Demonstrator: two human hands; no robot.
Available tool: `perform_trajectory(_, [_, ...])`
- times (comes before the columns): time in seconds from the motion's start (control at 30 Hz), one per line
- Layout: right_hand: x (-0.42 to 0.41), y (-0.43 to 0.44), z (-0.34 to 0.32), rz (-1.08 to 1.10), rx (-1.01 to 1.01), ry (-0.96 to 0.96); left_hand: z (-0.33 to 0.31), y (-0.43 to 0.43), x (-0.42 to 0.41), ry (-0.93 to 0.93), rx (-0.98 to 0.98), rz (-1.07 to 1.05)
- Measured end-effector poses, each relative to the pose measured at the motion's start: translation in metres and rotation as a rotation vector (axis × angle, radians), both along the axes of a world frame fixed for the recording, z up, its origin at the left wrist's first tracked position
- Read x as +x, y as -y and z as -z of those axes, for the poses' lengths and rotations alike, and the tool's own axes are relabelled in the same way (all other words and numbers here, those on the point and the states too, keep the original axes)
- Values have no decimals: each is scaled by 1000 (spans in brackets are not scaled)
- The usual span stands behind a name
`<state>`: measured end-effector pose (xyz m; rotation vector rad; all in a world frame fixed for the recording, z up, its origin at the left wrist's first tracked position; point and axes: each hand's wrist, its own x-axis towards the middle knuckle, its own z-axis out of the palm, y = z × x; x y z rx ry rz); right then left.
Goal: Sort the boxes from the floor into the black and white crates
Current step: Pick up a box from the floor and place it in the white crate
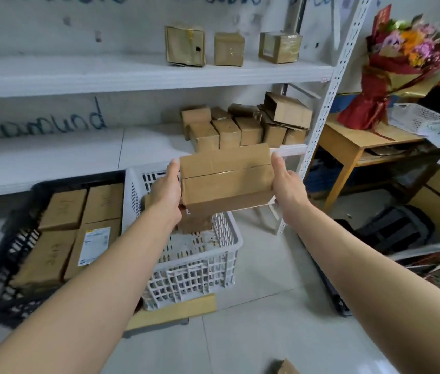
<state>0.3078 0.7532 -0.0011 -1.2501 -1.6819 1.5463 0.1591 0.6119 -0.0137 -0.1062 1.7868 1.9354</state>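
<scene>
Both hands hold one cardboard box between them: the left hand presses on its left side and the right hand on its right side. This box is in the air above the white crate. Beside it, the black crate already contains flat boxes.

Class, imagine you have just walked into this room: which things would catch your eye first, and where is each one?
First, the cardboard box held mid-frame between the left hand and right hand, above the white crate. To its left, the black crate already holds flat boxes. Far right, a bright flower bouquet stands on a wooden table.
</scene>
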Motion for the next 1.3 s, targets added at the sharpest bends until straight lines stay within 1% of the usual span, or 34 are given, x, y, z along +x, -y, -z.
perform_trajectory(0.1, [-32, 21, 5, -42, -40, 3, 5, 29, -24, 32, -4, -48])
perform_trajectory(0.2, [-59, 39, 13, -82, -28, 33, 11, 50, -45, 80, 2, 2])
perform_trajectory(0.33, [-90, 54, 26, -119, -33, 98, 24, 72, -74, 112, -41, 8])
perform_trajectory(0.43, [-107, 59, 41, -145, -112, 108, 35, 81, -91, 116, -75, 61])
perform_trajectory(0.5, [-116, 58, 53, -168, -178, 154, 42, 84, -100, 105, -76, 68])
perform_trajectory(0.6, [-130, 52, 65, -174, -237, 211, 54, 84, -112, 104, -62, 58])
perform_trajectory(0.7, [-148, 39, 77, -193, -251, 197, 72, 77, -125, 135, -95, 55])
perform_trajectory(0.8, [-169, 24, 92, -213, -247, 180, 87, 64, -136, 141, -177, 40])
perform_trajectory(1.0, [-208, -11, 126, -242, -226, 244, 115, 35, -156, 152, -293, 31])
perform_trajectory(1.07, [-219, -20, 139, -271, -198, 288, 125, 26, -162, 162, -366, 35])
perform_trajectory(1.17, [-230, -27, 160, -337, -208, 348, 139, 17, -164, 283, -433, 112])
perform_trajectory(1.3, [-236, -27, 192, -436, -227, 517, 153, 16, -163, 483, -492, 159])
